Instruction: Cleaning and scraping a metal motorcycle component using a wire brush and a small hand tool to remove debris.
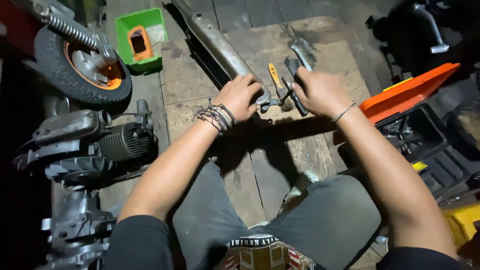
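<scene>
Left hand (241, 97) clamped round the near end of a long grey metal bar (220, 47) on the wooden floor; right hand (318, 91) closed on a dark-handled tool (295, 85) | black toolbox (430, 145), orange lid (407, 92) raised, contents unclear | yellow-handled tool (275, 76); wire brush (303, 52) | green bin (141, 40) holding an orange block (139, 43); wheel (80, 65)

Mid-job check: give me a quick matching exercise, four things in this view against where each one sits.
Things:
1. green bin
2. wheel
3. orange lid
4. metal arm

Places:
A. gripped at its near end by the left hand
B. far left, by the engine
C. right of the right hand
D. top, between wheel and metal arm

Pairs: 1-D, 2-B, 3-C, 4-A
</scene>
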